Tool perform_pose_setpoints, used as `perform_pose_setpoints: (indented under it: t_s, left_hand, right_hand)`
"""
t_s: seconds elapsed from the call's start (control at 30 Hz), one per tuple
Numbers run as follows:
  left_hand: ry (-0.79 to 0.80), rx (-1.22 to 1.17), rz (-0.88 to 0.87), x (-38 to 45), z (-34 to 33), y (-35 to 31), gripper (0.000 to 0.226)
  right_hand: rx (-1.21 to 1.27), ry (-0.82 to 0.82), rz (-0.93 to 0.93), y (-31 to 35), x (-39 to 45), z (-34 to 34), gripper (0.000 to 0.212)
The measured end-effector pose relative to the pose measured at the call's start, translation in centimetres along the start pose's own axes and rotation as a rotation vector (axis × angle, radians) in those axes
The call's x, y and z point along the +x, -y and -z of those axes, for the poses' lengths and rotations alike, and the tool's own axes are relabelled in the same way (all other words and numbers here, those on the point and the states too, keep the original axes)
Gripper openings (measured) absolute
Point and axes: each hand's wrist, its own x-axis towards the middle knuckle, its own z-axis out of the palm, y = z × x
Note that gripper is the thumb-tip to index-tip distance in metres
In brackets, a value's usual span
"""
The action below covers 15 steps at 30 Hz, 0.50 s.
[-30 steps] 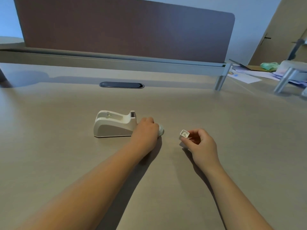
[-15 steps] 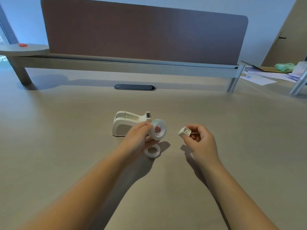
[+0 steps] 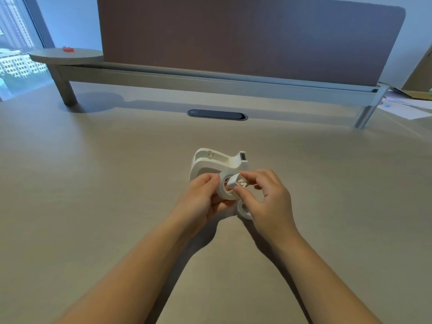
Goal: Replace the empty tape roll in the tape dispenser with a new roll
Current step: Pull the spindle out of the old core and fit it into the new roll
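A white tape dispenser [image 3: 210,163] stands on the desk with its roll cradle bare. Just in front of it my left hand [image 3: 202,199] holds a white tape roll [image 3: 223,191] upright by its rim. My right hand [image 3: 266,197] pinches a small white spindle core [image 3: 236,183] right at the hole of that roll. A second white ring-shaped roll [image 3: 243,210] lies flat on the desk below my right hand, partly hidden by it.
A dark oval cable grommet [image 3: 217,114] sits in the desk behind the dispenser. A brown divider panel [image 3: 245,36] on a metal rail runs along the back. Papers [image 3: 406,106] lie at the far right, and a round side shelf [image 3: 67,56] at the far left.
My left hand lifted a tape roll off the desk, leaving another roll lying there. My right hand brought the spindle core leftwards to the roll's hole. The camera view shifted left.
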Motion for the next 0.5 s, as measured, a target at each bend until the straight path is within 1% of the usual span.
perform_pose_setpoints:
  t_s: [0.17,0.5]
  left_hand:
    - [0.023,-0.013,-0.024,-0.09,0.02,-0.43,0.027]
    - [0.039,0.043,-0.054,-0.32,-0.28,-0.51,0.028]
  right_hand:
    - [-0.057,0.003,0.029,0.07,-0.05,-0.27,0.030]
    - [-0.186,0.036,0.074,0.03,0.07,-0.22,0.029]
